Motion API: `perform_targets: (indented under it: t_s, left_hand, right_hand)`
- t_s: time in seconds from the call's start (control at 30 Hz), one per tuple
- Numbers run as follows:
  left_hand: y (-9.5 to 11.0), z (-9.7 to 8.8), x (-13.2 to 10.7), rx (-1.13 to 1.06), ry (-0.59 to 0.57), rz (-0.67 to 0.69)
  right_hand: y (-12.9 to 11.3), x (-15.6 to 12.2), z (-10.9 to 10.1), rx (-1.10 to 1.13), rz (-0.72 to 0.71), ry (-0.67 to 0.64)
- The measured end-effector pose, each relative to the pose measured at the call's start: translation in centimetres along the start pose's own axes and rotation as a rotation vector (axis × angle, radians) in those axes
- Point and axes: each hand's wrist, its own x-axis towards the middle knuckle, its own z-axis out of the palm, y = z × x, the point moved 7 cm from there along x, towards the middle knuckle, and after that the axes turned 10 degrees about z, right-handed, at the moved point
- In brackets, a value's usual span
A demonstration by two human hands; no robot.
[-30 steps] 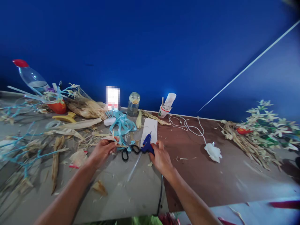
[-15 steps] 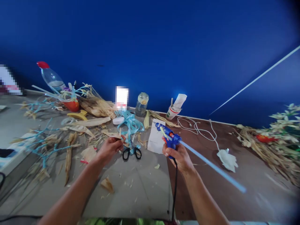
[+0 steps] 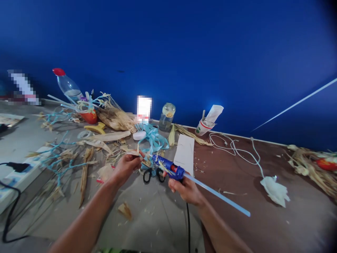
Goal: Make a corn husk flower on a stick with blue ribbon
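Note:
My right hand (image 3: 186, 189) is wrapped around a blue glue gun (image 3: 165, 166), with a long translucent glue stick (image 3: 221, 196) jutting from its back end. The gun's nozzle points left, close to the fingertips of my left hand (image 3: 129, 166). Those fingers are pinched on a small pale piece of dried corn husk (image 3: 133, 153), mostly hidden by the hand. Just under the nozzle lie black-handled scissors (image 3: 147, 175), their blades covered. Behind them is a heap of light blue ribbon (image 3: 155, 138).
Dried husks (image 3: 113, 136) and blue-wrapped twigs (image 3: 61, 168) litter the left side. At the back stand a red-capped bottle (image 3: 68, 86), a glass jar (image 3: 166, 117) and a paper cup (image 3: 203, 127). A white cable (image 3: 238, 149) and crumpled tissue (image 3: 275, 189) lie right. A power strip (image 3: 18, 182) sits left.
My right hand has brought the glue gun leftward, so its nozzle is now near my left fingertips and over the scissors. The whole view has shifted, with things appearing farther right.

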Motion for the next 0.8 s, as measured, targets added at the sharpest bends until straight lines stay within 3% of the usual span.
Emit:
perform_targets:
  t_s: [0.5, 0.8]
  left_hand:
    - [0.2, 0.1, 0.0, 0.086, 0.029, -0.003]
    - [0.2, -0.3, 0.1, 0.036, 0.054, 0.008]
  right_hand:
    - [1.8, 0.5, 0.6, -0.064, -0.012, -0.002]
    - [0.7, -0.1, -0.5, -0.370, -0.117, 0.109]
